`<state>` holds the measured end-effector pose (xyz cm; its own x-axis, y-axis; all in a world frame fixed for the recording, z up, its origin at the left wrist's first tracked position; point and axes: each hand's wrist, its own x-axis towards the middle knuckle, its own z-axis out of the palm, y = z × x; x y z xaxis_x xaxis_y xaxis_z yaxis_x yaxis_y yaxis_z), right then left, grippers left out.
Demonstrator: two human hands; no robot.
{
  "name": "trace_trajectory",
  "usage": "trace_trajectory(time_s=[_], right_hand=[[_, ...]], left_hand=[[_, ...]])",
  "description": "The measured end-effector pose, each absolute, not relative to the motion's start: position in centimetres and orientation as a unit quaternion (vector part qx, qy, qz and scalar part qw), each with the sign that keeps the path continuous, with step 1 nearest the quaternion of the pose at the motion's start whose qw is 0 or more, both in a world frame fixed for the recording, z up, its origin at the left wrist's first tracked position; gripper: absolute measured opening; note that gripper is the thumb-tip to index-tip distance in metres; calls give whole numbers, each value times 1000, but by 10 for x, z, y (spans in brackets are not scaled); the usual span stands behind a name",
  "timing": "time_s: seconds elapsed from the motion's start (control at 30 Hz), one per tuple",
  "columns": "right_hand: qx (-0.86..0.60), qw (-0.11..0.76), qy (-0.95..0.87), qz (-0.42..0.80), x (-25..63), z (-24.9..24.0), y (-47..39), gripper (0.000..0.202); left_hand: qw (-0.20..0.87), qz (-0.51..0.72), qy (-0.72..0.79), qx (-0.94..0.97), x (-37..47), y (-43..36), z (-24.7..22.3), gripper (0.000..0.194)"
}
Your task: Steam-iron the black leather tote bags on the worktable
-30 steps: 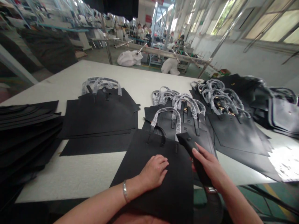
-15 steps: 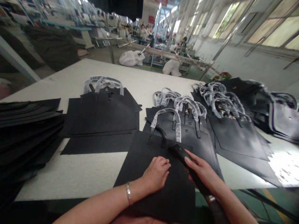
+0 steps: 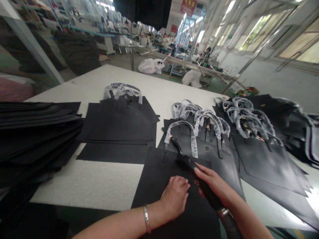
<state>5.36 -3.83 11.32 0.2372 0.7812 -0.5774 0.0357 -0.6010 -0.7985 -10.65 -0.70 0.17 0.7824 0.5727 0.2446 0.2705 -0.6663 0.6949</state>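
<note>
A black bag panel (image 3: 159,179) lies at the table's front, with a plastic-wrapped handle (image 3: 183,124) at its top edge. My left hand (image 3: 175,196) rests on this panel, its fingers curled; whether anything is under them is hidden. A silver bracelet circles that wrist. In my right hand (image 3: 208,179) is a black handheld tool (image 3: 191,166) with a hose at its rear. The tool's head touches the panel's upper part, beside the handle's right base and a dark strap (image 3: 175,143).
Fanned black panels (image 3: 37,132) are stacked at the left. Another panel pile with wrapped handles (image 3: 122,122) lies left of centre. More handled panels (image 3: 264,159) and a dark heap (image 3: 276,109) are at the right. The white table (image 3: 104,186) shows between piles.
The view has shifted, so most things appear farther right. The tool's head has moved left over the panel, nearer the handle's bases. My left hand keeps its curled pose on the panel.
</note>
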Motion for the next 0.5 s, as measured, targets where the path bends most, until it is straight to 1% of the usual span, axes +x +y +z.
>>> trace_trajectory(time_s=[0.17,0.23,0.3,0.43,0.5], right_hand=[[-716,291,-290,564,59,117,-42,59],[-715,290,-281,571,57,116,-39,61],[-715,317,-284,554,52,115,-30,67],[-730,414,-328,433,47,121,-12,73],[-731,413,-334,429,47,128,-12,72]], left_hand=[[326,225,251,883,-106,-7,3,30],[318,218,247,889,-106,-7,4,27],[312,216,244,893,-106,-7,5,25],[313,225,246,889,-108,-6,4,26],[307,225,232,895,-110,-7,3,23]])
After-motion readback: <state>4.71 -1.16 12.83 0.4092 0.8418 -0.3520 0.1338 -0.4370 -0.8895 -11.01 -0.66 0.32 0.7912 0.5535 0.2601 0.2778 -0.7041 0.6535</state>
